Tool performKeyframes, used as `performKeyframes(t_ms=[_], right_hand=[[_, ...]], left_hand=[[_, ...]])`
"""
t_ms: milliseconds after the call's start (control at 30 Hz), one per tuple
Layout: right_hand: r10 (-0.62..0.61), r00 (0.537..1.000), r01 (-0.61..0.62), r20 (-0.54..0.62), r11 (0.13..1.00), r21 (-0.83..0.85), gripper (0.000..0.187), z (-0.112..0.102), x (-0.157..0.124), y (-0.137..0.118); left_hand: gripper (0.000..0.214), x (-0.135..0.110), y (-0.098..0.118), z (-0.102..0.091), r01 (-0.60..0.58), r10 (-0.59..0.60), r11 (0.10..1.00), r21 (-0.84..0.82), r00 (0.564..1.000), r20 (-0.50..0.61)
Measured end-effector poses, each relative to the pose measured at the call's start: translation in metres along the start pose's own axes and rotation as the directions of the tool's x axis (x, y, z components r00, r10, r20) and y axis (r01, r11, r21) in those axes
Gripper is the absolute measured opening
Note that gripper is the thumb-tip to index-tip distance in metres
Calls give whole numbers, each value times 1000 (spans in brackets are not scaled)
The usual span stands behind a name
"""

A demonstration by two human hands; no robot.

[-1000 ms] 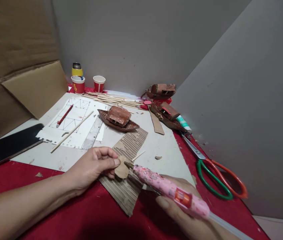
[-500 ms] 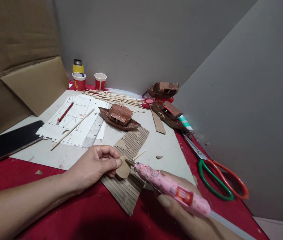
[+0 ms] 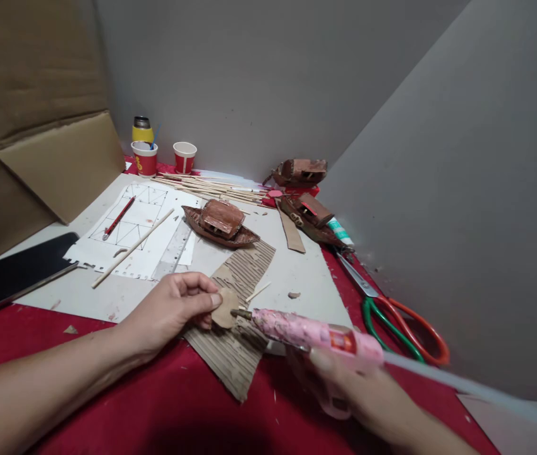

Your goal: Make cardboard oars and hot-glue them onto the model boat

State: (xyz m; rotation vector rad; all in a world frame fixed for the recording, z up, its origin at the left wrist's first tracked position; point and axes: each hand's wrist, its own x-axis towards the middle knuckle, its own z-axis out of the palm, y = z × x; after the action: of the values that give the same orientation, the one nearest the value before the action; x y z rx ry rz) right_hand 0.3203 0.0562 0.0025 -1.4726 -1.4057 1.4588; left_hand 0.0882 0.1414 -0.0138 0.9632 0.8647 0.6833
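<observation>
My left hand (image 3: 181, 308) pinches a small rounded piece of cardboard (image 3: 225, 309) between thumb and fingers. Wrapped around a pink glue gun (image 3: 297, 327) is my right hand (image 3: 351, 379), closed on its handle. The gun's metal nozzle lies at the right edge of the cardboard piece, and a long clear glue stick (image 3: 439, 373) sticks out of its back. Below both hands lies a strip of corrugated cardboard (image 3: 225, 360). A brown model boat (image 3: 221, 224) with a roofed cabin stands just beyond that strip.
Scissors (image 3: 405, 328) with green and orange handles lie at right, near two more model boats (image 3: 313, 212). Thin sticks (image 3: 216, 189) and paper cups (image 3: 185, 158) are at the back. A pencil (image 3: 119, 218) rests on a drawing (image 3: 131, 196); a black tablet-like slab (image 3: 26, 272) lies left.
The glue gun has swung to a more level angle, its nozzle shifting lower along the cardboard piece's right edge. The whole view has shifted slightly. Both hands keep their hold.
</observation>
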Motion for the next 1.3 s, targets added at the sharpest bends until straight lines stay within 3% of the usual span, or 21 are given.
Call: performKeyframes(t_ms=[100,233,367,467,667,800,967,1033,1100,1167,1200,1300], right_hand=[[128,992,-125,1,967,220,54,-19,6,0],[336,940,-275,-53,842,465,43,-50,18,3],[413,907,-341,-76,830,442,28,-70,26,13],[422,900,-349,-112,849,396,26,-75,26,19],[345,894,-284,-286,930,235,20,-84,17,29],[214,892,-227,-397,974,16,25,-97,8,35],[1,836,-215,-549,921,-326,23,-100,-8,27],[-201,852,-111,-483,832,-543,20,-87,-8,20],[-410,873,115,-266,701,-704,21,-68,0,13],[-551,834,318,-40,537,-782,23,-48,16,5],[-562,826,350,55,434,-830,23,-39,26,1],[-417,871,327,259,100,-940,19,-22,53,-11]], left_hand=[[17,2,4,-6,-16,14,999,-36,999,-40],[14,7,6,-15,-53,48,994,-91,997,-60],[12,11,6,-20,-82,79,991,-108,996,-31],[11,11,6,-20,-87,85,991,-104,996,-18],[11,9,7,-18,-68,63,992,-104,997,-42],[12,8,8,-15,-41,37,995,-88,998,-51],[13,7,7,-16,-20,17,997,-70,999,-42],[13,8,6,-17,-21,20,998,-61,1000,-24],[13,9,4,-17,-29,28,999,-45,999,-19],[13,9,4,-16,-34,34,999,-20,999,-15],[13,9,4,-16,-31,31,1000,-4,999,-11],[14,6,5,-14,-10,10,999,39,1000,2]])
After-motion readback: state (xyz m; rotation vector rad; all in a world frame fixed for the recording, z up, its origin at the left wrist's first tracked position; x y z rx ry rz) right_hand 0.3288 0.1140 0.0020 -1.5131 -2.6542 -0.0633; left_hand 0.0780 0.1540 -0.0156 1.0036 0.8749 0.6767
